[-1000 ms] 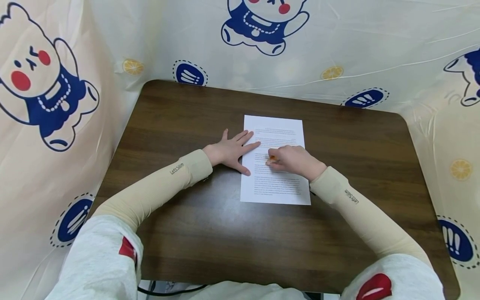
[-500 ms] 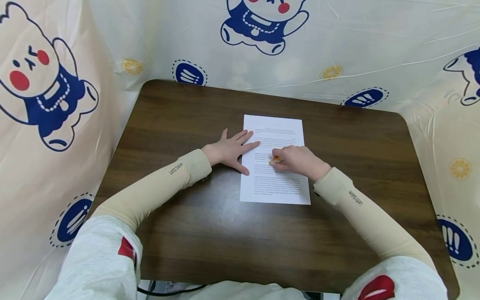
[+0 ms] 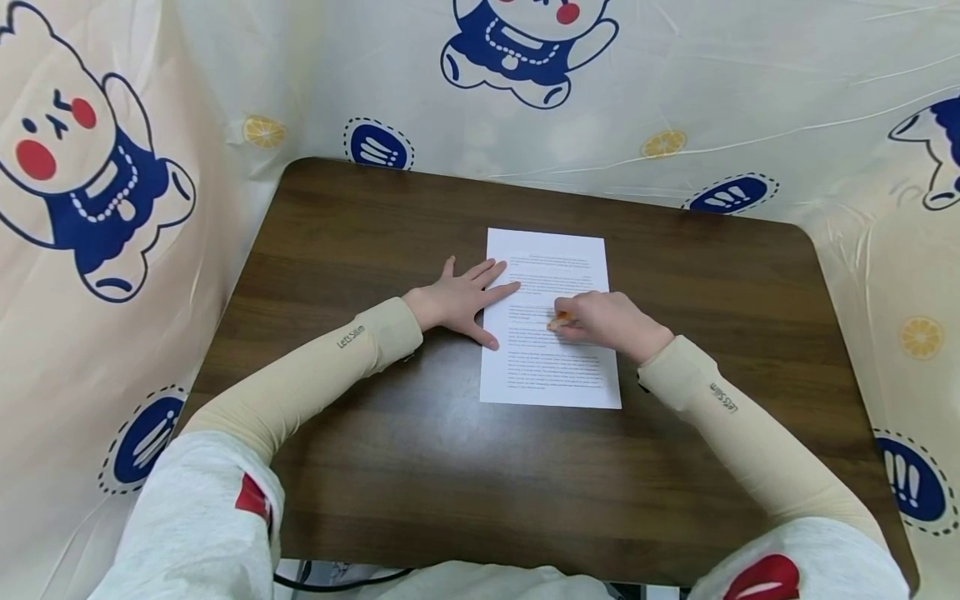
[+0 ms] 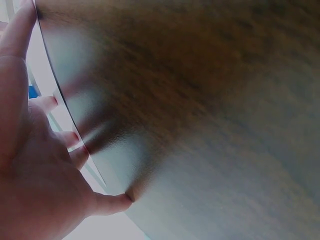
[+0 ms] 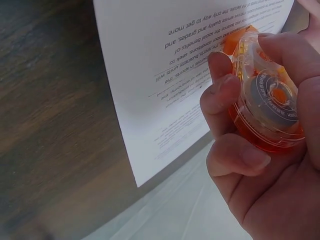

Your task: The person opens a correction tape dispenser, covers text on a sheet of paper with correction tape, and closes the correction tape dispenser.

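A white sheet of printed paper (image 3: 551,395) lies on the brown table. My left hand (image 3: 459,303) is spread flat at its left edge, with fingertips and thumb tip over the margin. In the left wrist view, the fingers (image 4: 20,35) reach down to the paper and the tabletop. My right hand (image 3: 611,321) grips a clear orange correction tape dispenser (image 5: 270,100), fingers curled round its case. The dispenser's orange tip (image 5: 231,46) points at the printed lines, right at the sheet's surface. The text under the right hand is hidden in the head view.
The dark wooden table (image 3: 420,500) has rounded far corners. A pale curtain (image 3: 420,67) with cartoon prints hangs behind it and along both sides. A black cable (image 3: 345,587) shows below the near edge, by the person's lap.
My right hand has slid a little to the right across the printed lines with the correction tape in its grip. My left hand has stayed in place on the paper.
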Available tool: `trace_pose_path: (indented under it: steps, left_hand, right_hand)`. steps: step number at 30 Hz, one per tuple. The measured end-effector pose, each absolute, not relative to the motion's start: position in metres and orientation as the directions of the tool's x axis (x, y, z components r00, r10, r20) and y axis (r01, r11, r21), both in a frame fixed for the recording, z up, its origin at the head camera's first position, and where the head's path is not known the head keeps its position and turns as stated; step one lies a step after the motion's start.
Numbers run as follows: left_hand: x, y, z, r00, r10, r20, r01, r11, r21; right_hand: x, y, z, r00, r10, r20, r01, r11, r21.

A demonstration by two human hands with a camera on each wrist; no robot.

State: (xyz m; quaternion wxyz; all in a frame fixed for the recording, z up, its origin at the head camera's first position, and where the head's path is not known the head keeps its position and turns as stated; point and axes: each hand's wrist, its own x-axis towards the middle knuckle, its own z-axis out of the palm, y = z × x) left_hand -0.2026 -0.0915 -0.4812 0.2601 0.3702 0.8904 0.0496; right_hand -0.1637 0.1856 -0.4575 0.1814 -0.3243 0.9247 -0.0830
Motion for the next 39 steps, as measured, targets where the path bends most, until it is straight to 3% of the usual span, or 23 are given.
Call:
trace_pose_path:
  steps: [10, 39]
  left_hand:
    - [-0.204, -0.092, -0.483, -0.589, 0.690, -0.421, 0.635, 0.717, 0.287]
    - [-0.203, -0.093, -0.483, -0.591, 0.692, -0.415, 0.630, 0.717, 0.298]
  right_hand:
    - [-0.164, 0.191, -0.456, -0.729, -0.619, -0.293, -0.529, 0.780, -0.334]
    - [-0.159, 0.207, -0.455, -0.756, -0.582, -0.300, -0.518, 0.812, -0.270]
